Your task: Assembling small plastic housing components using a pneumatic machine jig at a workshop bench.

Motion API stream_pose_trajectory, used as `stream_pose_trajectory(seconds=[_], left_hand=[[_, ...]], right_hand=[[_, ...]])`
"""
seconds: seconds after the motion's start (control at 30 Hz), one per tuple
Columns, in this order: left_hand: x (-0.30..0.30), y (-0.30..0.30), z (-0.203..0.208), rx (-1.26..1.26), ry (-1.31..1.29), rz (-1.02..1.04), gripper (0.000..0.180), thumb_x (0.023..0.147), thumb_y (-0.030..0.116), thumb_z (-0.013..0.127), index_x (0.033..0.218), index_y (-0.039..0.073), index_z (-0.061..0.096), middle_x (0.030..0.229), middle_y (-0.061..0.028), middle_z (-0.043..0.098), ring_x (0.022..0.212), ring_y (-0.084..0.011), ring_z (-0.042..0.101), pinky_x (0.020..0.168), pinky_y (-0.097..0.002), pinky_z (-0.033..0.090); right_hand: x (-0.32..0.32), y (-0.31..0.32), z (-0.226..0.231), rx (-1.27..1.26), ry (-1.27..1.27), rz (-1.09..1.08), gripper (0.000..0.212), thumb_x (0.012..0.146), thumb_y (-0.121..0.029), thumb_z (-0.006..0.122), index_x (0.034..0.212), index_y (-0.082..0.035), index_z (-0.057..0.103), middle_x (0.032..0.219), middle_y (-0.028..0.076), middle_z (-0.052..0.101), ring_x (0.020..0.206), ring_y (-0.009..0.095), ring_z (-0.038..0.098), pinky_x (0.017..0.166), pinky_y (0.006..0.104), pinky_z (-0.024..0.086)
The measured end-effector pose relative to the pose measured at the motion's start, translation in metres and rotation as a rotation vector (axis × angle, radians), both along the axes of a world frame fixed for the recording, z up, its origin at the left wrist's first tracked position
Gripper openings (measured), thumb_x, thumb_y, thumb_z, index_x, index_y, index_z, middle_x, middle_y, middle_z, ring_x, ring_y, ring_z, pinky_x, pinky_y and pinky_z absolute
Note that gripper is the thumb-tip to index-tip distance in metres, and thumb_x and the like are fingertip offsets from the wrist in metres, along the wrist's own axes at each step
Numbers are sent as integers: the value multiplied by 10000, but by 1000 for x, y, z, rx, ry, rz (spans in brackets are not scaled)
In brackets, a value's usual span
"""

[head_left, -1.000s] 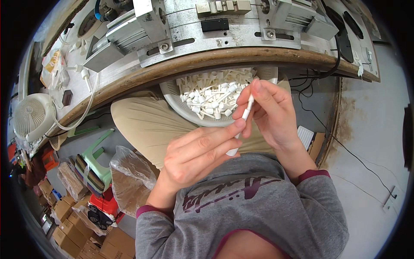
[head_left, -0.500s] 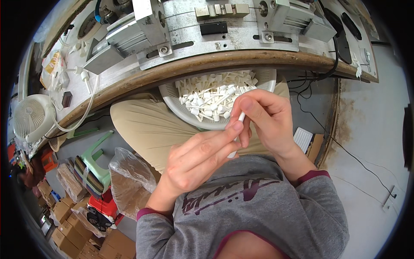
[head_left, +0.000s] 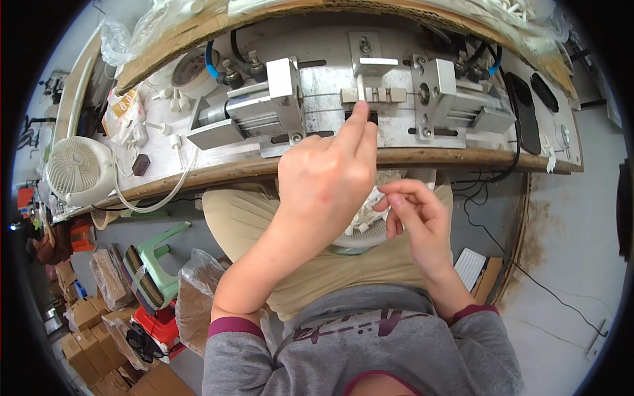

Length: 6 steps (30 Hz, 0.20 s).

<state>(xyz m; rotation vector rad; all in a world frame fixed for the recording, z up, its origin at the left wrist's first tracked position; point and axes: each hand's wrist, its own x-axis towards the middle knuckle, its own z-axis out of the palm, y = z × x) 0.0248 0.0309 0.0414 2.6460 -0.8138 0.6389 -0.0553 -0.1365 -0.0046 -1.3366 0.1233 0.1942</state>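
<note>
My left hand reaches forward over the bench edge, index finger stretched out and its tip on a white plastic stick. That stick lies across a small slotted metal block, its far end near a metal stop plate. The thumb of this hand is hidden beneath it. Lower and to the right, my right hand hovers at the basket with loosely bent fingers, thumb and index slightly apart. White plastic parts fill the pale basket between my legs, partly covered by both hands.
Metal clamp units stand left and right of the block, with blue air hoses. A small white fan, loose white parts and a tape roll lie at the left. A dark phone rests at the right; a green stool stands below.
The view has tilted up toward the bench. My hands have separated: the left has moved forward with the white stick onto the metal block, while the right has dropped to the basket.
</note>
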Motion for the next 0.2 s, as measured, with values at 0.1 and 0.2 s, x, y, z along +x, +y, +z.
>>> stream_pose_trajectory(seconds=[0.1,0.2], left_hand=[[9,1,8,53,20,-33,265,720,117,799,967,63,720,1158,-84,726,595,-210,654,563,-302,523],[11,2,13,102,53,-21,255,733,108,781,977,67,721,1165,-112,723,605,-217,662,575,-309,529]], right_hand=[[-2,2,-8,21,5,16,206,1026,-94,561,1182,10,646,937,89,711,601,50,545,551,189,431],[0,2,-12,41,7,62,207,1024,-84,561,1188,10,646,950,99,715,611,60,552,564,191,444]])
